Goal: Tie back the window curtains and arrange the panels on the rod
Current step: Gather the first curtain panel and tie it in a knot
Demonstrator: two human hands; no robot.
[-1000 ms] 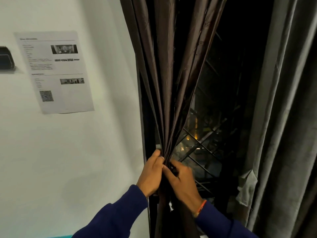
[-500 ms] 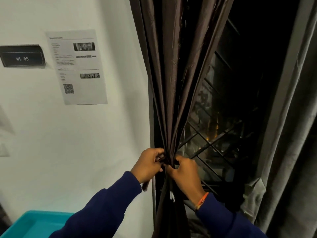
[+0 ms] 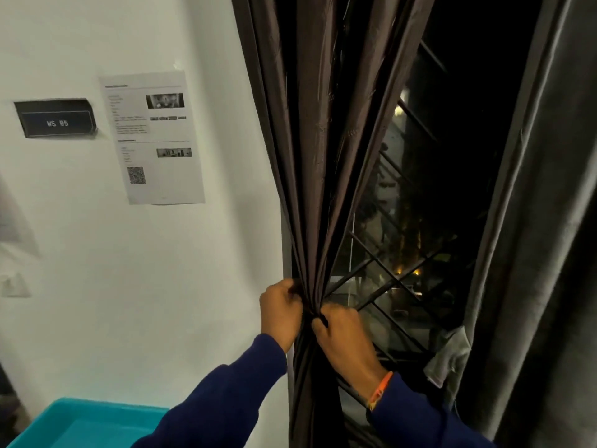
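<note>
White wall (image 3: 129, 286) fills the left half. Right edge: grey curtain (image 3: 542, 221) hanging loose in long folds, well apart from the hands. Between them the window (image 3: 420, 189), dark outside with a few small lights, and a diagonal metal grille (image 3: 387, 286) behind the glass.

Brown curtain (image 3: 310, 140) hangs at the window's left edge, just beside the wall. Spread wide at the top, folds pulled into a tight bunch at hand height, then hanging narrow below.

Teal bin (image 3: 80, 421) at bottom left, only a corner visible. Printed sheet (image 3: 155, 137) with a QR code taped to the wall; black sign (image 3: 56, 119) reading "WS 05" just left of it.

Left hand (image 3: 281, 308) on the wall side of the bunch, fingers curled round the gathered fabric. Right hand (image 3: 342, 334) on the window side, slightly lower, fingers pinching the same bunch. Hands nearly touching. Can't tell if a tie or cord is in either grip, as fabric and fingers hide it. Orange band (image 3: 381, 389) on the right wrist, dark blue sleeves on both arms.
</note>
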